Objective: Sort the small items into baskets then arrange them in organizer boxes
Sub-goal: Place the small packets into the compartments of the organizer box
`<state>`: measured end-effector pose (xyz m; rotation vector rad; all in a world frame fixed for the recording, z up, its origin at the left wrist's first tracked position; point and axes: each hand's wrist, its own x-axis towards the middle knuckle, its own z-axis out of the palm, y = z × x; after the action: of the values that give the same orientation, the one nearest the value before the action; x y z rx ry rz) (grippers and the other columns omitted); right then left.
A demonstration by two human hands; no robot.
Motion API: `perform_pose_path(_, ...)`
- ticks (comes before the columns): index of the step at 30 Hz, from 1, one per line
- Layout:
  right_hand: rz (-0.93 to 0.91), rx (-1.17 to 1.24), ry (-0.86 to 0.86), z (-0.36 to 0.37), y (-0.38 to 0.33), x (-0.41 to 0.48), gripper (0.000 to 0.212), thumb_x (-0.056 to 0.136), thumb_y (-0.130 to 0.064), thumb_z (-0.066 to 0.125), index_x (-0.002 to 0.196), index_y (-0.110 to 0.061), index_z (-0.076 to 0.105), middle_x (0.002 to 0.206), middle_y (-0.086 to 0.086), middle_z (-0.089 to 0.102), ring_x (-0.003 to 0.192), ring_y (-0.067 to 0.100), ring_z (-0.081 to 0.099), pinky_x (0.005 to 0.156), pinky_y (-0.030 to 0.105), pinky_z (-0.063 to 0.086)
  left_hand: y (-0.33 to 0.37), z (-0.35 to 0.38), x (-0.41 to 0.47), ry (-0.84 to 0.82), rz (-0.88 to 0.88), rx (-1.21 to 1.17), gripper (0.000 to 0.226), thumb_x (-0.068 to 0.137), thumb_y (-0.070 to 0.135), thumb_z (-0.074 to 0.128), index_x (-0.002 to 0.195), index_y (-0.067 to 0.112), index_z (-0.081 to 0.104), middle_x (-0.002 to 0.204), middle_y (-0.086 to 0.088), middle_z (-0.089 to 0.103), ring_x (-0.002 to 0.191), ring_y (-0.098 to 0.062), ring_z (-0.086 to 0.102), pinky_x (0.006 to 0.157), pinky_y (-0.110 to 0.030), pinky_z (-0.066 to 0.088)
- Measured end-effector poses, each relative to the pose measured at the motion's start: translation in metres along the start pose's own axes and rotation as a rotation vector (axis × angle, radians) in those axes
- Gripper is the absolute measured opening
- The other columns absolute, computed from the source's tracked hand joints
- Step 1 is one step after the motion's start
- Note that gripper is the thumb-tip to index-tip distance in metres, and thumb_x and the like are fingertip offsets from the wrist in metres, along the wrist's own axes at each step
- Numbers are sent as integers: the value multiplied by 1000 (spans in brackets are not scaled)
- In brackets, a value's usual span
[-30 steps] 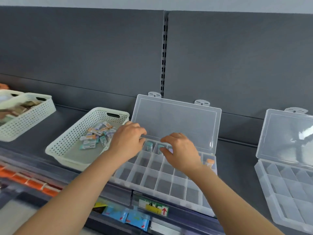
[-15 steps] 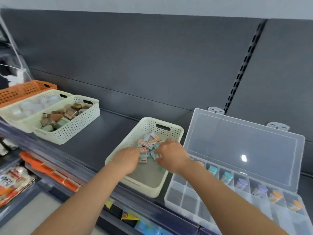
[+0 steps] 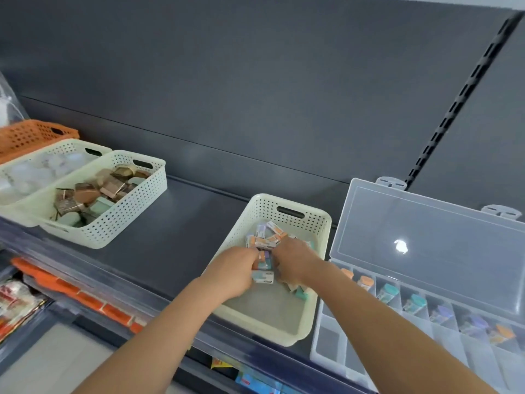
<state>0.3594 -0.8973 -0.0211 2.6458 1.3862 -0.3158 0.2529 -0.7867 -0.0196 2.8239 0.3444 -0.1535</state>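
**Small items [image 3: 265, 237]: location in basket and access**

Small items are rectangular printed packets with orange, teal and purple ends. They are heaped loosely at the 12 o'clock end of the cream basket [image 3: 321, 223], which sits at 6 o'clock in the view.

- **Basket:** rigid plastic with perforated walls, rounded corners and a slot handle. Its floor toward 6 o'clock is uncovered, and its near rim lies close to the shelf's front edge.
- **Left hand [image 3: 233, 273]:** fingers curled round several packets.
- **Right hand [image 3: 295, 261]:** fingers curled down into the heap. Whether it grips anything cannot be determined.
- **Organizer box [image 3: 329, 345]:** clear plastic with gridded cells and its lid [image 3: 426, 245] raised. It stands just beside the basket at 3 o'clock, and its far row carries capped items [image 3: 387, 292].
- **Shelf [image 3: 184, 223]:** dark and matte, lying open between this basket and a second cream basket [image 3: 127, 211] at 9 o'clock.
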Motion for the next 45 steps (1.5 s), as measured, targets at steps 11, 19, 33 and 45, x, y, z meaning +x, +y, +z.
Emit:
perform_pose_path(11, 100, 674, 649, -35, 32, -91, 13, 75, -13, 75, 88, -15, 72, 80, -7, 65, 66, 12, 53, 71, 23, 46, 49, -21, -18, 433, 112, -454, 32, 83, 7, 69, 111, 22, 71, 81, 17, 51, 72, 1, 51, 65, -8, 36)
perform_pose_path(19, 171, 631, 825, 6, 70, -168, 14, 75, -4, 73, 85, -13, 74, 79, 1, 70, 65, 19, 62, 67, 37, 55, 123, -5, -28, 390, 300, -279, 14, 83, 13, 70, 97, 15, 69, 94, 10, 61, 81, -6, 53, 73, -19, 43)
perform_pose_path(33, 164, 511, 753, 39, 65, -172, 12, 80, -1, 67, 87, -8, 74, 82, 6, 68, 71, 23, 63, 64, 26, 50, 138, 22, -12, 271, 382, 169, 12, 89, 21, 61, 100, 22, 67, 98, 7, 67, 96, -15, 53, 87, -29, 36)
perform_pose_path(45, 213, 391, 700, 63, 62, -162, 14, 75, -7, 73, 86, -16, 73, 84, -1, 69, 78, 21, 63, 63, 36, 58, 132, 27, -3, 202, 445, 165, 11, 88, 23, 63, 98, 24, 66, 99, 9, 66, 95, -16, 49, 88, -34, 34)
